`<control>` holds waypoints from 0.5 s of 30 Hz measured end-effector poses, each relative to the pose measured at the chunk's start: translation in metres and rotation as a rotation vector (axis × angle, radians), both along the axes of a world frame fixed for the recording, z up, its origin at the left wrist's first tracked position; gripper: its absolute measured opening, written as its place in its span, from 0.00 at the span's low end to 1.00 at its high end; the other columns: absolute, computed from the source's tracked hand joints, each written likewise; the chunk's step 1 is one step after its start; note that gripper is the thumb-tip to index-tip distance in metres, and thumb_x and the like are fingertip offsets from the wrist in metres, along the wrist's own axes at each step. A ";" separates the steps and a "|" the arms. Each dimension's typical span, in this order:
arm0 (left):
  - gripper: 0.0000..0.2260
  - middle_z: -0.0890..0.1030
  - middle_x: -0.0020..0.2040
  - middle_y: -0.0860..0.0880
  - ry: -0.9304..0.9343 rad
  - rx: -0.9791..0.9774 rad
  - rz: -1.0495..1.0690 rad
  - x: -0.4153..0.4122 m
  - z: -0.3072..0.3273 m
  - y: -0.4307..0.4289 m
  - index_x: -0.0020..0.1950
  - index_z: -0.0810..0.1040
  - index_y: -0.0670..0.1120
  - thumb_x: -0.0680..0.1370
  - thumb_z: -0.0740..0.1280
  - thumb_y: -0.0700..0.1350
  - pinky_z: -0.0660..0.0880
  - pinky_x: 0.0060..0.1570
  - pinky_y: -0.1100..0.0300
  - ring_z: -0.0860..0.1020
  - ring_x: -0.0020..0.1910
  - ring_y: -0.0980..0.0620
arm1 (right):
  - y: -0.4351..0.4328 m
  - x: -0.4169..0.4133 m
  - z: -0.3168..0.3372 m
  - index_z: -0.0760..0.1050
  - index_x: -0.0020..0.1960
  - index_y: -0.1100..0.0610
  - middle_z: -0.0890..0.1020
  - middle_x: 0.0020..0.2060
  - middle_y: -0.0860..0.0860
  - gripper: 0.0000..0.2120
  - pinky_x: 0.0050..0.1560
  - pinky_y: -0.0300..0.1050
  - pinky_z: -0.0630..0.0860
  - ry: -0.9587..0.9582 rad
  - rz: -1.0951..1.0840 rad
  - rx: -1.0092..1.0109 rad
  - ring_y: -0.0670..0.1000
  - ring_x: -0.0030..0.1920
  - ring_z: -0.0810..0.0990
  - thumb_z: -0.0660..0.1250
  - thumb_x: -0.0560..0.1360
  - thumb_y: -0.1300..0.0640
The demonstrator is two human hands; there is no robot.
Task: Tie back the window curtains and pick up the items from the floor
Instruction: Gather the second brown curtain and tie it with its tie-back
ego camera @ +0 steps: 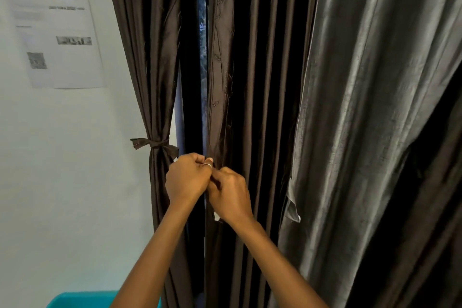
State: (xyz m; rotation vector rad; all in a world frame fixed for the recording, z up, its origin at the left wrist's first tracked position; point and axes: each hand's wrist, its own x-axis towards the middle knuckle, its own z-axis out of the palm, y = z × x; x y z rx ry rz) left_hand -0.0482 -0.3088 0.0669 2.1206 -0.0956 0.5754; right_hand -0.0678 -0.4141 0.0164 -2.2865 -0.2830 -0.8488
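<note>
A dark brown left curtain panel (147,57) is gathered against the wall by a knotted brown tie-back (156,144). A second dark brown curtain panel (252,70) hangs loose to its right, with a narrow gap of window (202,32) between them. My left hand (186,177) and my right hand (230,194) meet at the inner edge of the loose panel, fingers curled and pinching the fabric edge. What lies between the fingertips is hidden by the hands. A ring shows on a left finger.
A grey curtain (362,107) hangs at the right, overlapping the brown one. A printed paper sheet (55,30) is stuck on the white wall at the left. A turquoise plastic container (82,300) shows at the bottom left edge.
</note>
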 end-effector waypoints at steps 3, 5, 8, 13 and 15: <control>0.05 0.80 0.36 0.57 -0.027 0.056 0.058 0.007 -0.004 0.004 0.47 0.82 0.53 0.79 0.67 0.50 0.74 0.39 0.59 0.81 0.40 0.51 | -0.016 -0.006 0.005 0.78 0.67 0.48 0.82 0.52 0.46 0.16 0.48 0.41 0.80 -0.012 -0.044 0.091 0.45 0.49 0.81 0.66 0.80 0.54; 0.05 0.78 0.36 0.58 -0.023 0.055 0.075 0.011 -0.006 0.010 0.48 0.81 0.53 0.80 0.66 0.51 0.73 0.41 0.59 0.81 0.41 0.51 | -0.030 -0.009 0.009 0.79 0.62 0.50 0.81 0.54 0.46 0.13 0.49 0.47 0.81 -0.094 -0.274 0.192 0.46 0.49 0.82 0.68 0.79 0.50; 0.05 0.77 0.37 0.59 -0.036 0.052 0.070 0.014 -0.007 0.016 0.49 0.81 0.53 0.80 0.66 0.52 0.72 0.42 0.59 0.77 0.40 0.54 | -0.045 -0.007 0.021 0.74 0.63 0.53 0.78 0.57 0.46 0.20 0.47 0.46 0.78 -0.076 -0.456 0.214 0.49 0.51 0.81 0.70 0.77 0.43; 0.06 0.81 0.40 0.54 -0.076 0.071 0.085 0.015 -0.009 0.028 0.48 0.80 0.52 0.80 0.65 0.51 0.71 0.42 0.58 0.80 0.43 0.50 | -0.062 0.007 0.042 0.75 0.56 0.56 0.83 0.49 0.55 0.12 0.42 0.49 0.76 0.063 -0.501 0.094 0.59 0.51 0.82 0.66 0.80 0.48; 0.06 0.83 0.43 0.50 -0.085 0.074 0.176 0.019 -0.006 0.045 0.49 0.80 0.51 0.79 0.65 0.50 0.72 0.44 0.56 0.81 0.47 0.44 | -0.082 0.011 0.046 0.76 0.51 0.57 0.83 0.46 0.60 0.09 0.44 0.53 0.78 0.100 -0.566 0.107 0.65 0.51 0.81 0.66 0.80 0.50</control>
